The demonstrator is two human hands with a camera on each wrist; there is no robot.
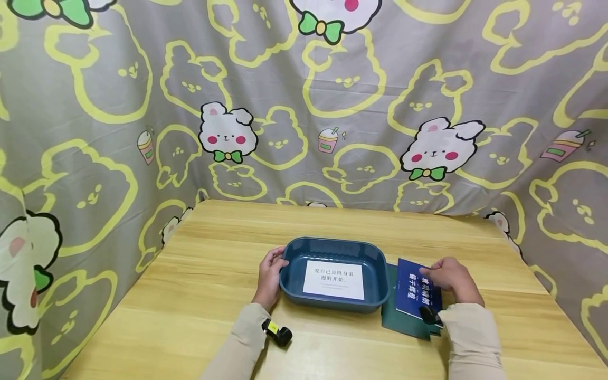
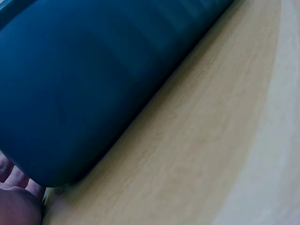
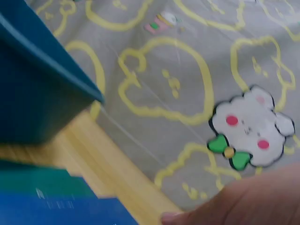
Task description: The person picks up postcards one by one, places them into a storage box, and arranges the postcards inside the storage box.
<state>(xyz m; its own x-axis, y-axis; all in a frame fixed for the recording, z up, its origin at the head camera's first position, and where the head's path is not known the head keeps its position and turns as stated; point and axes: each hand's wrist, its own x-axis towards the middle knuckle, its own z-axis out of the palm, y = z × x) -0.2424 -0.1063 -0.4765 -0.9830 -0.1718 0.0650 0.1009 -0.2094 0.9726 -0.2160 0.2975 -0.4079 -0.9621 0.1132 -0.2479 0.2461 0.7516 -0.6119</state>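
Note:
A dark blue rectangular plastic tray (image 1: pixel 337 307) sits on the wooden table. Inside it lies a white card (image 1: pixel 333 279) printed with dark Chinese characters. My left hand (image 1: pixel 271 274) grips the tray's left end, thumb at the rim; in the left wrist view, some fingers (image 2: pixel 16 180) show beside the tray's wall (image 2: pixel 93 84). To the tray's right, a blue card (image 1: pixel 413 287) with white characters lies over green cards (image 1: pixel 406 319). My right hand (image 1: pixel 451 279) is over the blue card's upper right part, its thumb extended leftward. Its other fingers are mostly hidden, and contact with the card is unclear.
The wooden table (image 1: pixel 190 295) extends on both sides of the tray. A grey curtain (image 1: pixel 285 174) with yellow outlines and white cartoon animals hangs behind and along both sides. Small black cameras (image 1: pixel 280 335) are worn on both wrists.

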